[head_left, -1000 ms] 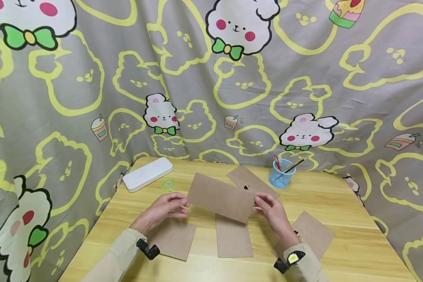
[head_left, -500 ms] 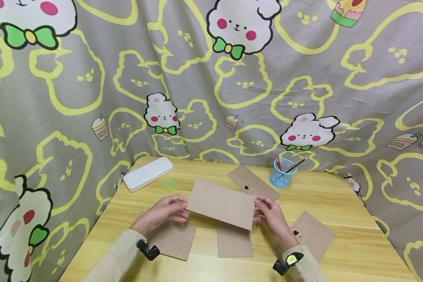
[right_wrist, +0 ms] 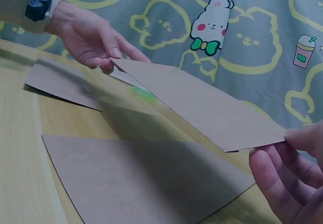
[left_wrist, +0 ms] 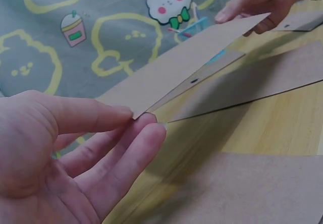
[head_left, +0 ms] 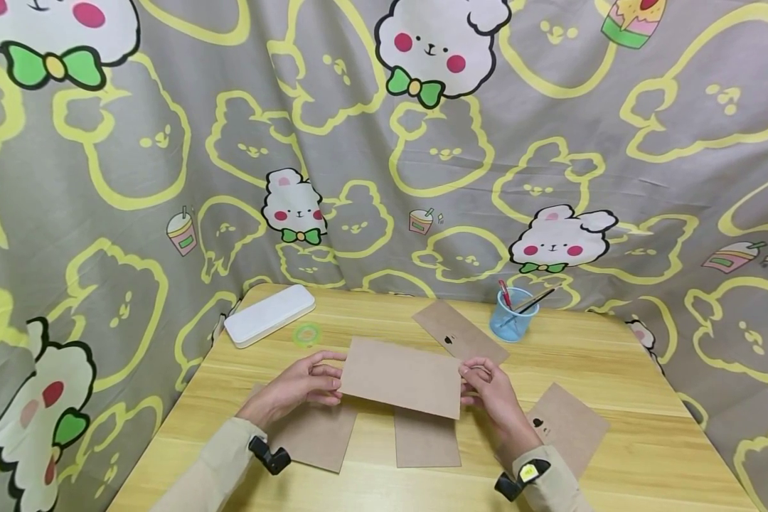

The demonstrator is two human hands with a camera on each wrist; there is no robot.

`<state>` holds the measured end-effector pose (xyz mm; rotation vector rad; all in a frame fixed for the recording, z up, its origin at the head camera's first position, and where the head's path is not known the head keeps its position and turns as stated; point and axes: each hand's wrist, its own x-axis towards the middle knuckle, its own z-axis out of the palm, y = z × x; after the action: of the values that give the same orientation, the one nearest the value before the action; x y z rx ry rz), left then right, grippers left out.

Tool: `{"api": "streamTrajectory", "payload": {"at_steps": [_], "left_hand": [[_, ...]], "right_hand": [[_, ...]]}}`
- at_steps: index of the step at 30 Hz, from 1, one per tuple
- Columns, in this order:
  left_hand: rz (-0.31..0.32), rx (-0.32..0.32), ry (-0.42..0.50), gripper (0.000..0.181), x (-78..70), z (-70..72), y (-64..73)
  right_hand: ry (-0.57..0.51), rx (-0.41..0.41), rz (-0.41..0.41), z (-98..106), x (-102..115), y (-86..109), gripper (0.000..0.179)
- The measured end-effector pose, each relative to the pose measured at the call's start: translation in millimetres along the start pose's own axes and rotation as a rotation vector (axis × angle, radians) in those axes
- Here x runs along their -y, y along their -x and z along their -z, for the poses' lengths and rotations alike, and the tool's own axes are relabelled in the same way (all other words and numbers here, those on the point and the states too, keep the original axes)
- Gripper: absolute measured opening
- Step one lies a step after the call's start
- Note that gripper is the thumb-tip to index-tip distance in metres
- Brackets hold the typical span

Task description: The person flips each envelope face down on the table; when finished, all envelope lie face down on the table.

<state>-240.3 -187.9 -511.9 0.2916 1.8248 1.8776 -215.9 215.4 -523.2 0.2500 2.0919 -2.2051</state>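
A plain brown kraft paper card (head_left: 400,377) is held up above the table, tilted, between both hands. My left hand (head_left: 301,384) pinches its left end between thumb and fingers; the left wrist view shows the thumb on top and fingertips (left_wrist: 151,128) underneath. At the opposite end, my right hand (head_left: 496,398) pinches the near right part, thumb above and fingers below in the right wrist view. Directly under the card lies another brown card (head_left: 427,444), partly covered. Beside the left forearm rests a further card (head_left: 323,441), partly hidden by the arm.
Two more brown cards with small dark marks lie on the table: a right card (head_left: 576,427) and a back card (head_left: 448,320). A blue mesh pen cup (head_left: 512,327), a white case (head_left: 269,316) and a green tape roll (head_left: 307,334) stand toward the back. A patterned curtain (head_left: 358,142) hangs behind.
The held card has been lowered and tilted, its upper face turning more into view. Both hands keep their grip, with the left fingers shifting slightly along its edge.
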Motion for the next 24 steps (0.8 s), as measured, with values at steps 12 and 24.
{"api": "streamTrajectory", "payload": {"at_steps": [12, 24], "left_hand": [[-0.004, -0.043, -0.03, 0.063, -0.9, -3.0, -0.1], [-0.026, -0.153, -0.048, 0.043, 0.1, -0.5, -3.5]], "right_hand": [[0.046, 0.112, 0.048, -0.2, -0.3, 2.8, 0.051], [0.139, 0.297, 0.091, 0.7, 1.6, -1.7, 0.071]]}}
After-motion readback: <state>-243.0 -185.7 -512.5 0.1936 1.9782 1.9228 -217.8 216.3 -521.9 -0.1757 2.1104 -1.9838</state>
